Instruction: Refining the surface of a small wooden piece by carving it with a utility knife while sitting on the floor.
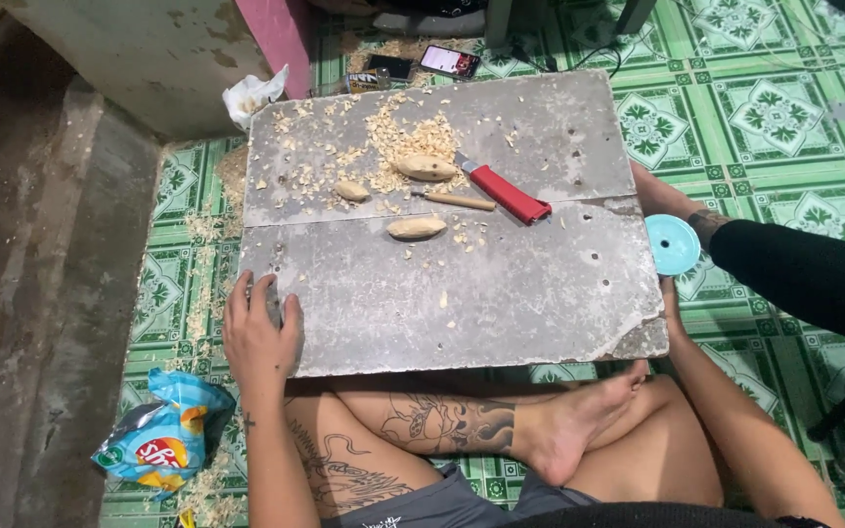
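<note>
Nearest us, our left hand (261, 337) lies with fingers (268, 291) spread flat on the grey table's (501, 293) near-left corner, grasping nothing. At the right edge our right hand (674, 311) is mostly hidden, so we cannot tell its grip. Farther off lie carved wood pieces (417, 228), a red knife (503, 192) and shavings (398, 137).

We see a rough, matt grey board (501, 293) strewn with pale wood shavings (408, 142), smooth carved wooden pieces (416, 228), and a glossy red plastic-handled knife (506, 193).
</note>
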